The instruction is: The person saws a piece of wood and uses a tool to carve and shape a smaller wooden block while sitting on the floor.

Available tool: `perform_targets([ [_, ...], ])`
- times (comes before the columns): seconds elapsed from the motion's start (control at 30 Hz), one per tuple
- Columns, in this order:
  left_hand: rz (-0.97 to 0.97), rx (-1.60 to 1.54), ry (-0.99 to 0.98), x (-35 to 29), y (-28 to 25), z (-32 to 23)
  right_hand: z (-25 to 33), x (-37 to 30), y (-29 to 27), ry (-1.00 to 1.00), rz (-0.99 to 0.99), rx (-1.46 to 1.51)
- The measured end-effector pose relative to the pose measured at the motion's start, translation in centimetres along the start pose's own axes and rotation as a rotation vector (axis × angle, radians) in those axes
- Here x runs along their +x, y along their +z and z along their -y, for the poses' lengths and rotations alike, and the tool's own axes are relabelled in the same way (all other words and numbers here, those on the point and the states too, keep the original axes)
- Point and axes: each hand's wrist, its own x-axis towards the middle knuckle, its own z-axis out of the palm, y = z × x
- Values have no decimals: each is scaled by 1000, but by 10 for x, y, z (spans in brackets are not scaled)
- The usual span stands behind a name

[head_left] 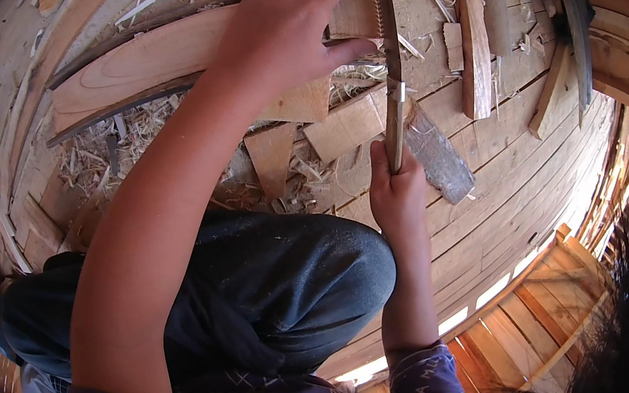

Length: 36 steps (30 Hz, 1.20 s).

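A long, slightly curved wooden plank [147, 55] with dark bark-like edges lies across the floor at the upper left. My left hand [289, 29] is closed over its right end, thumb on the near edge and fingers over the far one. A hand saw [388, 31] stands nearly upright in the picture, its toothed blade at the plank's right end, just beyond my left hand's fingertips. My right hand [399, 188] is wrapped round the saw's handle. I cannot tell how deep the teeth sit in the wood.
Wood shavings [92, 152] and short offcuts [344, 123] litter the boards around the plank. A grey, weathered block [438, 153] lies right of the saw handle. Several longer pieces, among them a pale wooden bar [472, 35], lie at the upper right. My bent knee [341, 266] is near my right forearm.
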Motion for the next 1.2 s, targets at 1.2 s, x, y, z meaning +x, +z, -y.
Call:
perform_targets([
  [1.2,356,122,-193,26,-12,-8,17,-6,-22,63,87,35],
])
